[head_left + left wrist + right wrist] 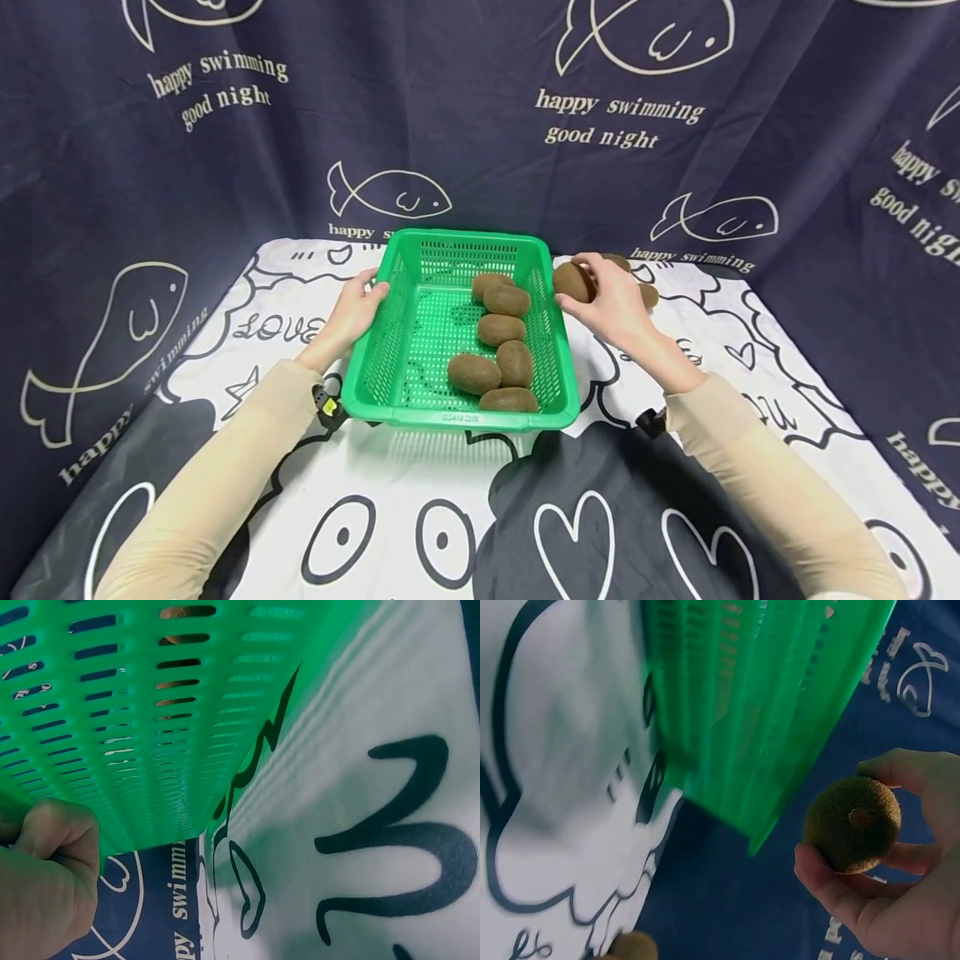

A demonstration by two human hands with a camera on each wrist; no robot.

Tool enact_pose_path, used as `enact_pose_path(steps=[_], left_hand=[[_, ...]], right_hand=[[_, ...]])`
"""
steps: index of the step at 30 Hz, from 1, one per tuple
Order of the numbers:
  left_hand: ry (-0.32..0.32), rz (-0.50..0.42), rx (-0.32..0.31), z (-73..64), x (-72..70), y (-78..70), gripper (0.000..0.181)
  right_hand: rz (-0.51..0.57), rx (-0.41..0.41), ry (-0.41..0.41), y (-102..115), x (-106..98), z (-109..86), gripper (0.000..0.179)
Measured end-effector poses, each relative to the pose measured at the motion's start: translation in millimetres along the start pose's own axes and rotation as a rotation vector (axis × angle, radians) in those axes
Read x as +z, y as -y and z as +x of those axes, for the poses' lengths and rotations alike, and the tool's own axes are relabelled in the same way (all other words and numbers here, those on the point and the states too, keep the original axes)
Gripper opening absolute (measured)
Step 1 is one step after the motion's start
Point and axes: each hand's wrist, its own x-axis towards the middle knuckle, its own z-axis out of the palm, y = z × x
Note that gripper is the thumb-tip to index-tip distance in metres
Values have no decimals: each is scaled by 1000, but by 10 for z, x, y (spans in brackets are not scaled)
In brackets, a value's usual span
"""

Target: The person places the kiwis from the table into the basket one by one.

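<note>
A green plastic basket [461, 419] stands in the middle of the table with several brown kiwis [501, 331] inside, mostly along its right side. My left hand [354, 310] grips the basket's left rim; in the left wrist view, the curled left hand [56, 862] is beside the slotted wall [127, 735]. Just outside the right rim, my right hand [618, 307] holds a kiwi [572, 283] between thumb and fingers. The right wrist view shows this kiwi [855, 825] end-on, apart from the basket [742, 727].
More kiwis [649, 296] lie on the table behind the right hand, partly hidden by it. A patterned black-and-white cloth [420, 483] covers the table. Behind it hangs a dark blue curtain [465, 108] with fish drawings and lettering.
</note>
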Motion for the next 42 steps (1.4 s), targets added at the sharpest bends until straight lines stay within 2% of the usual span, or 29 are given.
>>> enact_pose_path(steps=[6, 16, 26, 32, 37, 40, 42], left_hand=[[0, -9, 5, 4, -2, -9, 50], [-1, -13, 3, 6, 3, -8, 49], [16, -16, 6, 22, 18, -35, 50], [14, 140, 39, 35, -26, -3, 56], [55, 231, 42, 40, -74, 35, 59], [72, 273, 74, 48, -86, 27, 58], [73, 305, 101, 54, -88, 11, 58]], right_hand=[[22, -80, 44, 208, 94, 26, 49], [79, -152, 198, 512, 317, 46, 51], [29, -209, 342, 624, 460, 48, 51], [26, -272, 400, 635, 542, 30, 51], [45, -288, 464, 639, 575, -1, 51], [72, -270, 439, 588, 500, 15, 49], [83, -246, 370, 509, 405, 48, 49]])
